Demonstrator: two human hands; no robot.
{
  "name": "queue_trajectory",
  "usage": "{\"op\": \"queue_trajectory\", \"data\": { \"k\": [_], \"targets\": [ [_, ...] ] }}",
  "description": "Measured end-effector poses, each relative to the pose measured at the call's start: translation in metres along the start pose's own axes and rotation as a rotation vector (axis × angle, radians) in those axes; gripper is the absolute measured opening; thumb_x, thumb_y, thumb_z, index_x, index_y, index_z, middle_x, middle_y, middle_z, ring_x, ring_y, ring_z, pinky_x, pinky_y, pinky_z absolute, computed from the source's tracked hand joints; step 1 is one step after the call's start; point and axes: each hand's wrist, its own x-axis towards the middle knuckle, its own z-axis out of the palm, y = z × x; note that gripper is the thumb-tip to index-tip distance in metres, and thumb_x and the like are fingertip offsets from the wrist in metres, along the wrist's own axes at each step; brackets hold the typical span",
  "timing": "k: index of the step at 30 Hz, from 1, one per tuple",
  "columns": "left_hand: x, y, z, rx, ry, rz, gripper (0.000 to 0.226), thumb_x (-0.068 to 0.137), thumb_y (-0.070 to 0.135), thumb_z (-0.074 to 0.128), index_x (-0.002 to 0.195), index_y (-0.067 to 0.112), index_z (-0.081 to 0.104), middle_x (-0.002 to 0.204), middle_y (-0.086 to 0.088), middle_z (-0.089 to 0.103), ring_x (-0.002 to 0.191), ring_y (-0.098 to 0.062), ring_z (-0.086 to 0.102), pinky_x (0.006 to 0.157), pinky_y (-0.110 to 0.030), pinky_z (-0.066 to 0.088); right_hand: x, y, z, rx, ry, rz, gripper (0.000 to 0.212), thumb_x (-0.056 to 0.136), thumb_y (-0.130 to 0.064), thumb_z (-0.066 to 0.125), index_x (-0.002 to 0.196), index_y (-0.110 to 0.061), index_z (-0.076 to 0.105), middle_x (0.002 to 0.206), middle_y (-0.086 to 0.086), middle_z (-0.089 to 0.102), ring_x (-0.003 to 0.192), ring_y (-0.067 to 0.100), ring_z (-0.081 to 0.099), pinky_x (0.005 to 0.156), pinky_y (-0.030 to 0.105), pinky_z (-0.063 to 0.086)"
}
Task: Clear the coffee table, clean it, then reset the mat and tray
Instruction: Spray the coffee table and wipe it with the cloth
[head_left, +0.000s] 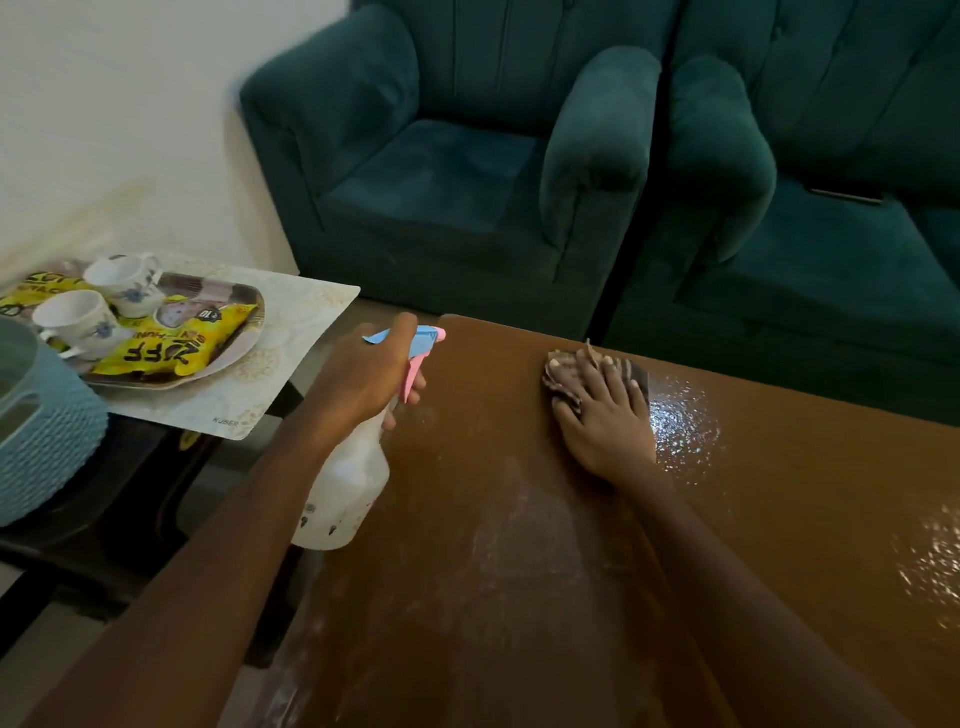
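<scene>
gripping spray bottle (353, 483), left hand (371, 374) | right hand (605, 415) flat on cloth (563, 371) | tray (228, 361): cups (78, 317), packets (171, 351)

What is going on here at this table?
A person is cleaning the brown wooden coffee table. The left hand grips a white spray bottle with a pink and blue head; the right hand presses a brown cloth on the top, beside a wet patch. The brown-rimmed tray with white cups and yellow packets rests on the pale mat, on a dark side table.

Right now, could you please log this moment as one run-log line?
stage: cleaning | left hand: grips white spray bottle | right hand: presses brown cloth on wet brown coffee table
</scene>
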Motion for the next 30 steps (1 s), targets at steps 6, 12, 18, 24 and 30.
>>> {"op": "queue_trajectory", "data": {
  "k": [6, 12, 18, 24, 30],
  "targets": [
    [0.026, -0.009, -0.014, 0.065, -0.031, -0.002, 0.054, 0.1, 0.053, 0.03, 0.097, 0.011, 0.065, 0.08, -0.007, 0.07, 0.069, -0.02, 0.067, 0.051, -0.023, 0.047, 0.054, -0.043, -0.003, 0.068, -0.055, 0.006, 0.055, 0.102, -0.056, 0.018, 0.155, -0.048, 0.006, 0.166, -0.009, -0.008, 0.151, 0.017, -0.015, 0.119, 0.045, -0.014],
    [0.04, -0.012, -0.018, 0.062, -0.027, -0.039, 0.052, 0.098, 0.054, 0.033, 0.097, 0.011, 0.063, 0.076, -0.008, 0.068, 0.063, -0.019, 0.064, 0.048, -0.022, 0.046, 0.086, -0.073, -0.003, 0.104, -0.086, 0.022, 0.056, 0.101, -0.054, 0.018, 0.155, -0.044, 0.009, 0.167, -0.006, -0.004, 0.152, 0.017, -0.015, 0.119, 0.046, -0.016],
    [0.034, -0.02, -0.028, -0.002, 0.057, -0.023, 0.046, 0.099, 0.052, 0.031, 0.092, 0.016, 0.059, 0.076, -0.006, 0.067, 0.065, -0.017, 0.063, 0.054, -0.025, 0.05, 0.115, -0.13, 0.001, 0.076, -0.152, -0.152, 0.057, 0.102, -0.053, 0.021, 0.157, -0.037, 0.016, 0.167, -0.006, 0.002, 0.153, 0.02, -0.009, 0.121, 0.05, -0.009],
    [0.021, -0.037, -0.041, -0.038, 0.094, -0.013, 0.054, 0.099, 0.052, 0.029, 0.103, 0.011, 0.063, 0.078, -0.006, 0.07, 0.063, -0.016, 0.063, 0.048, -0.024, 0.048, 0.059, -0.144, 0.015, 0.001, -0.133, -0.529, 0.049, 0.103, -0.052, 0.024, 0.151, -0.043, 0.032, 0.165, -0.011, 0.014, 0.152, 0.012, -0.004, 0.121, 0.044, -0.008],
    [0.014, -0.04, -0.032, -0.055, 0.028, -0.033, 0.056, 0.098, 0.053, 0.031, 0.102, 0.008, 0.064, 0.077, -0.007, 0.069, 0.062, -0.016, 0.062, 0.048, -0.023, 0.048, -0.023, -0.087, 0.023, -0.027, -0.077, -0.458, 0.06, 0.095, -0.062, 0.008, 0.154, -0.05, 0.011, 0.164, -0.017, 0.004, 0.151, 0.009, -0.011, 0.122, 0.038, -0.009]
  ]
}}
